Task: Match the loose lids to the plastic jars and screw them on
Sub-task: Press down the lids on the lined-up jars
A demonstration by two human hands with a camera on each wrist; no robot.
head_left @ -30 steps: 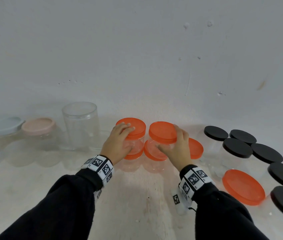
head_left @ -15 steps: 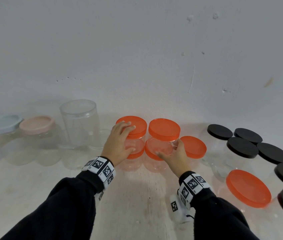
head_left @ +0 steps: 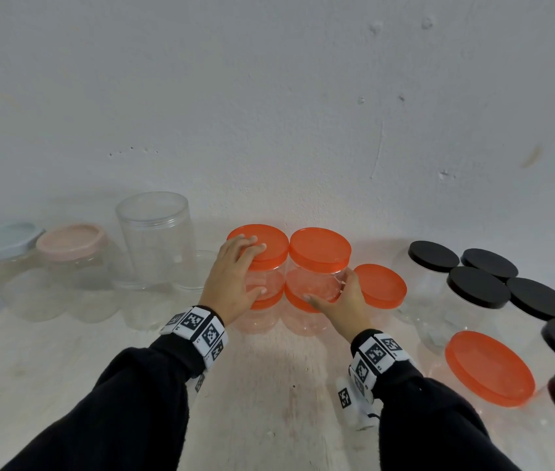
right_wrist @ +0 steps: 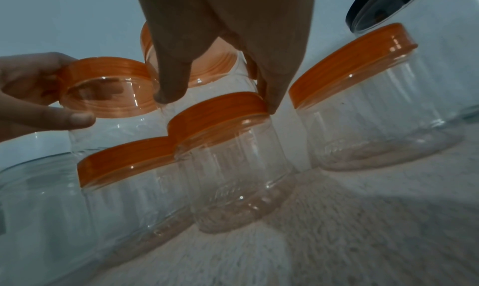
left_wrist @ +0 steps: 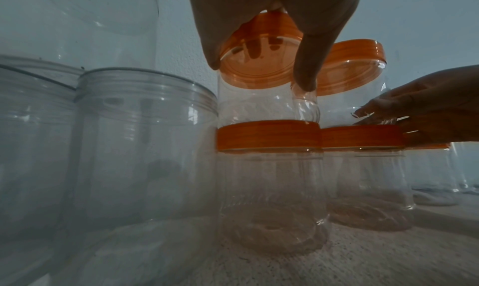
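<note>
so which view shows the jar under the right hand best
Right wrist: the right hand grips the upper stacked jar, with its seat on the lower lid clear. Head shows its top; left wrist only an edge.

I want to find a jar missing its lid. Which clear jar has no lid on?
The short clear plastic jar, standing just left of the orange-lidded stack, has bare screw threads; every other jar here has a lid.

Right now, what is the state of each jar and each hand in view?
Left upper orange jar: lidded, stacked on a lower orange jar, held by left hand.
Right upper orange jar: lidded, stacked, held by right hand.
Orange jar beside them: lidded, on the table.
Near orange jar: lidded.
Black-lidded jars: closed.
Tall clear jar: closed with a clear lid.
Pink-lidded jar: closed.
Blue-lidded jar: closed.
</note>
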